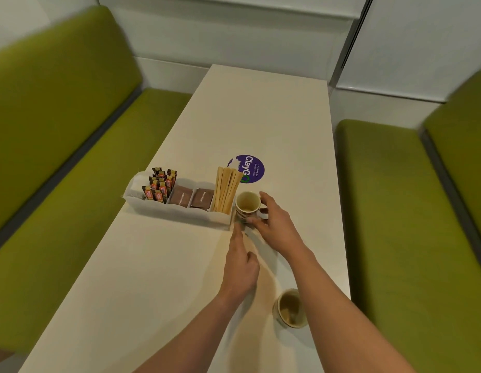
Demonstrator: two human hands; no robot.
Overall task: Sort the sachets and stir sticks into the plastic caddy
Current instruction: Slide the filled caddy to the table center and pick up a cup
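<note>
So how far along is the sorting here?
Looks nearly done: orange sachets, brown sachets and stir sticks stand in separate compartments of the caddy. In hand: the right hand grips a paper cup beside the caddy; the left hand, blurred, is near its corner. Left: no loose sachets or sticks visible; a second cup sits nearer.

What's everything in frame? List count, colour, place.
caddy: 1, translucent white, left-middle of table
white sachets: count unclear, white, caddy's leftmost compartment
stick sachets: a bunch, orange-brown, upright in the next compartment
brown sachets: 2 stacks, brown, middle compartments
stir sticks: a bundle, pale wood, upright in caddy's right end
far cup: 1, cream, just right of caddy
near cup: 1, cream, near right table edge
sticker: 1, purple, behind caddy
table: 1, cream, centre
benches: 2, green, either side
left hand: 1, by caddy's near right corner, blurred, grip unclear
right hand: 1, grips far cup
</note>
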